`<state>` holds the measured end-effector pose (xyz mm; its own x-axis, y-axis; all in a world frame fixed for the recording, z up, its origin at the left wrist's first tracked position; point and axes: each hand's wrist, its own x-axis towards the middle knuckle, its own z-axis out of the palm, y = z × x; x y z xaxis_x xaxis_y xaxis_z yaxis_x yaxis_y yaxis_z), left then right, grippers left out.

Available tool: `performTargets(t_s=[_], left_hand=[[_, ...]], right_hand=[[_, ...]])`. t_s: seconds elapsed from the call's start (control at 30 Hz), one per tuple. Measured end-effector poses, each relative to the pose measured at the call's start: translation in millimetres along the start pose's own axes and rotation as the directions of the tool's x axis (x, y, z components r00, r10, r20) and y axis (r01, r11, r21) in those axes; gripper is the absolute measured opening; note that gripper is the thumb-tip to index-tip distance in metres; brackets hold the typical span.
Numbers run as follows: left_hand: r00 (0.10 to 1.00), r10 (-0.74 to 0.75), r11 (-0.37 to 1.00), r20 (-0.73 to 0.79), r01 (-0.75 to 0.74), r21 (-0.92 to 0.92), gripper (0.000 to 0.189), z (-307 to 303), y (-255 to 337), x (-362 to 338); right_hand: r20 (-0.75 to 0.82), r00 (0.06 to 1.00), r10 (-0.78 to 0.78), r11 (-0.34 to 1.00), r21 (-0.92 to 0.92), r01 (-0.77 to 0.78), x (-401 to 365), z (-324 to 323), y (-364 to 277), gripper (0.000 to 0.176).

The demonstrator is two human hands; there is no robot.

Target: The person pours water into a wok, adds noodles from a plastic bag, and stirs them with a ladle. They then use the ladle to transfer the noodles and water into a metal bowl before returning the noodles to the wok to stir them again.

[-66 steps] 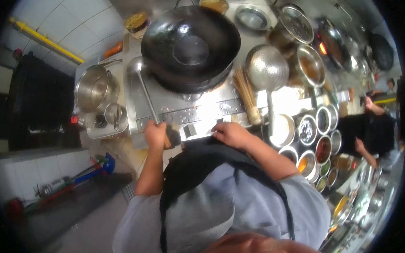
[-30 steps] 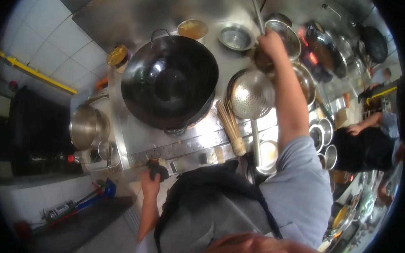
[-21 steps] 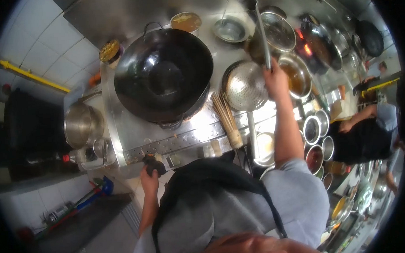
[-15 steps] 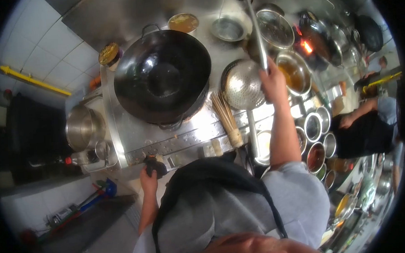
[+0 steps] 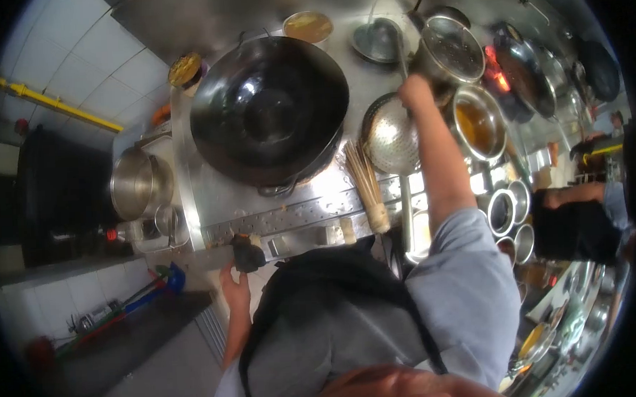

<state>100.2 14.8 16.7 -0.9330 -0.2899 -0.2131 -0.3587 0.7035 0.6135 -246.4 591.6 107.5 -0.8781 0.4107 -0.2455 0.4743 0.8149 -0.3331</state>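
My right hand (image 5: pixel 415 93) is closed around the metal handle of a ladle (image 5: pixel 402 56), stretched out over the back of the stove. The ladle's bowl cannot be made out clearly; a small metal pan (image 5: pixel 377 40) lies close to the handle. Under my right forearm is a perforated strainer (image 5: pixel 390 135). My left hand (image 5: pixel 235 287) is low at the counter's front edge, fingers apart, just below a dark, lumpy object (image 5: pixel 248 254), perhaps a cloth. A large black wok (image 5: pixel 268 115) with nothing visible in it sits between and ahead of my hands.
A bamboo brush (image 5: pixel 366 189) lies right of the wok. Pots, one with amber liquid (image 5: pixel 479 124), stand to the right, near a glowing flame (image 5: pixel 498 73). Several small metal containers (image 5: pixel 502 212) are grouped there. A co-worker's arm (image 5: pixel 573 194) shows far right. A steel pot (image 5: pixel 133 185) is left.
My right hand has reached forward and lowered the ladle, which was raised before. My left hand has drawn back from the dark object. The view has shifted slightly.
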Motion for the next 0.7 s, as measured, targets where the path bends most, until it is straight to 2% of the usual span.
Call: performTargets(t_s=[0.03,0.07,0.1,0.13,0.17,0.2,0.23,0.27,0.3,0.37,0.4,0.43,0.47,0.5,0.57,0.63,0.7], left_hand=[[1.000,-0.016,1.000,-0.005,0.016,0.004,0.047,1.2,-7.5,-4.0],[0.998,0.016,0.992,-0.058,-0.008,0.128,0.046,1.8,-20.9,-10.7],[0.993,0.045,0.967,-0.110,-0.015,0.253,0.045,0.5,-30.9,-22.5],[0.989,0.054,0.971,-0.140,-0.020,0.237,0.039,-4.5,-21.3,-29.5],[0.987,0.018,0.971,-0.159,0.021,0.239,0.039,-12.0,-12.3,-34.6],[0.991,0.014,0.978,-0.133,0.014,0.207,0.035,-18.9,-3.5,-37.5],[0.994,0.016,0.985,-0.105,0.002,0.171,0.032,-22.8,2.8,-38.3],[0.989,0.054,0.983,-0.140,-0.028,0.182,0.027,-25.2,5.5,-39.4],[0.989,0.032,0.983,-0.147,-0.005,0.181,0.027,-28.2,12.3,-38.5],[0.985,-0.088,0.995,-0.150,0.093,0.024,0.024,-34.7,34.7,-36.5],[0.978,0.002,1.000,-0.207,-0.005,-0.012,0.021,-35.6,49.5,-33.2],[0.978,-0.011,1.000,-0.209,0.008,-0.015,0.021,-35.2,57.4,-27.5],[0.976,0.086,0.996,-0.198,-0.090,-0.013,0.020,-34.9,63.2,-19.9],[0.965,0.185,0.982,-0.186,-0.190,-0.012,0.019,-33.6,69.6,-10.9],[0.909,0.364,0.915,-0.205,-0.389,-0.101,0.019,-22.9,89.9,9.8],[0.893,0.444,0.892,-0.068,-0.448,-0.065,0.020,-11.4,106.7,31.4],[0.697,0.712,0.700,-0.084,-0.715,-0.001,0.025,1.0,144.2,61.6]], right_hand=[[0.095,0.995,-0.043,0.992,-0.117,0.054,17.6,-3.8,-1.7,0.022],[0.052,0.998,-0.019,0.998,-0.056,0.022,49.3,9.0,6.2,0.020],[0.224,0.953,0.203,0.924,0.279,-0.262,63.1,5.4,-1.4,0.020],[0.284,0.940,0.189,0.837,0.454,-0.305,74.3,3.7,0.3,0.016],[0.334,0.937,0.105,0.577,0.747,-0.331,87.6,9.6,12.2,0.010],[0.359,0.933,0.018,0.221,0.909,-0.354,99.2,16.8,18.6,0.009],[0.401,0.914,-0.054,0.046,0.916,-0.399,89.4,4.7,14.9,0.009],[0.424,0.905,-0.037,-0.043,0.904,-0.426,83.7,-0.1,15.7,0.012],[0.422,0.898,-0.125,-0.085,0.897,-0.434,76.9,-1.5,21.4,0.014],[0.484,0.859,-0.169,-0.174,0.843,-0.509,70.8,4.5,31.3,0.015],[0.492,0.853,-0.173,-0.163,0.840,-0.517,60.2,2.9,28.7,0.015],[0.480,0.871,-0.108,-0.147,0.858,-0.491,45.5,-2.7,24.6,0.015],[0.461,0.886,-0.042,-0.132,0.877,-0.463,29.7,-8.0,22.9,0.015],[0.464,0.885,-0.041,-0.127,0.876,-0.465,14.5,-10.9,24.0,0.015],[0.368,0.928,-0.049,-0.032,0.929,-0.370,-15.8,-19.7,26.9,0.013],[0.327,0.945,-0.017,-0.012,0.945,-0.327,-56.6,-32.9,17.8,0.013],[0.280,0.960,0.021,0.009,0.960,-0.280,-91.2,-45.9,16.7,0.013]])
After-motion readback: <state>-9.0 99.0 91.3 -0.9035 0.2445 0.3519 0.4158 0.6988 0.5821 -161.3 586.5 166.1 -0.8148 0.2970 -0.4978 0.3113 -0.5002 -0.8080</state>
